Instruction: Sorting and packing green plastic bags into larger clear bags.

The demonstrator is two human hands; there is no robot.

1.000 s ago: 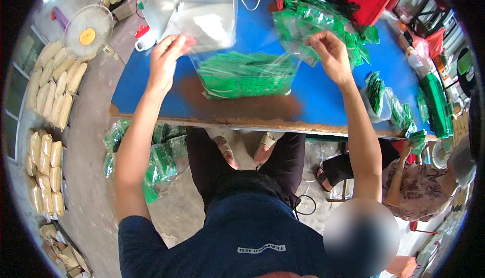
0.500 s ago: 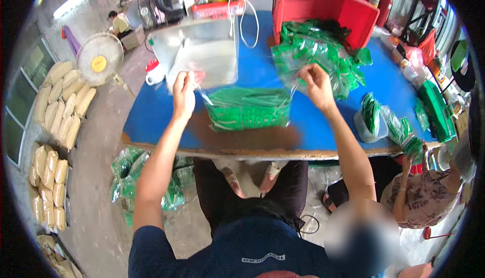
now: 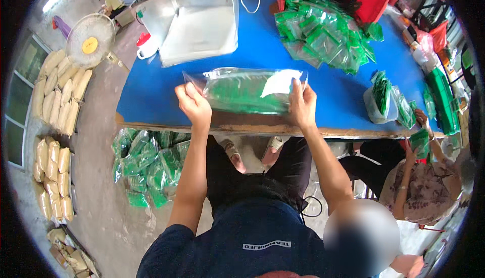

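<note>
A clear plastic bag [image 3: 237, 92] filled with green packets lies lengthwise near the table's front edge, its film shiny and its white patch of glare or label at the right end. My left hand [image 3: 196, 107] pinches the bag's left end, fingers curled over the film. At the opposite end, my right hand [image 3: 303, 105] grips the right side, thumb and fingers closed on the plastic. Behind the bag, a stack of flat clear bags [image 3: 202, 35] rests in a shallow metal tray [image 3: 156, 12].
A tipped red crate [image 3: 376, 0] spills green packets [image 3: 328, 35] across the blue table [image 3: 252, 45]. A small tub [image 3: 379, 108] of packets stands at right, near a co-worker's hand [image 3: 422, 119]. Bagged green bundles [image 3: 146, 164] lie on the floor at left. A cup [image 3: 147, 46] stands by the tray.
Both hands have come down from the bag's raised upper corners to its two ends. The bag's top film now lies over the packets. The whole view has shifted slightly.
</note>
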